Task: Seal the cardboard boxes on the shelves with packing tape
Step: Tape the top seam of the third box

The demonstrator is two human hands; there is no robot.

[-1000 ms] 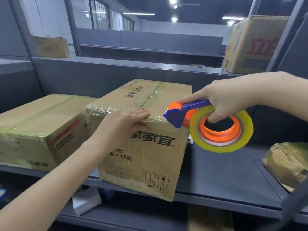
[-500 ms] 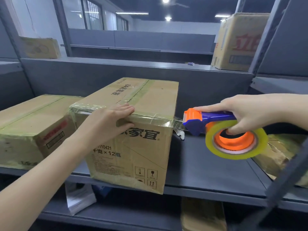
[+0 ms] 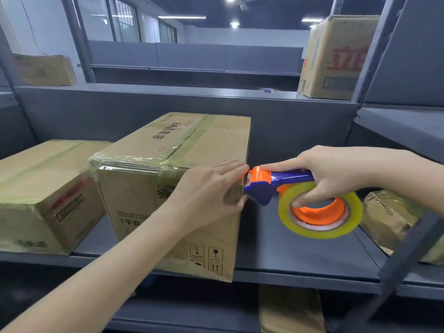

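Note:
A printed cardboard box (image 3: 168, 164) stands on the grey shelf (image 3: 300, 255), with shiny tape along its top front edge and down its middle seam. My left hand (image 3: 211, 188) lies flat with straight fingers on the box's upper right front corner. My right hand (image 3: 329, 171) grips the blue handle of an orange and blue tape dispenser (image 3: 269, 183), whose nose touches the box's right edge next to my left fingertips. A yellowish tape roll (image 3: 319, 212) hangs under the handle.
A second taped box (image 3: 40, 186) sits to the left on the same shelf. A crumpled taped parcel (image 3: 389, 215) lies at the right, behind a slanted shelf brace (image 3: 406, 258). More boxes stand on the upper shelf at far right (image 3: 336, 56) and far left (image 3: 43, 70).
My left hand slid right along the box's front top edge to its right corner. The dispenser, which had pulled away to the right, is back against the box's right edge.

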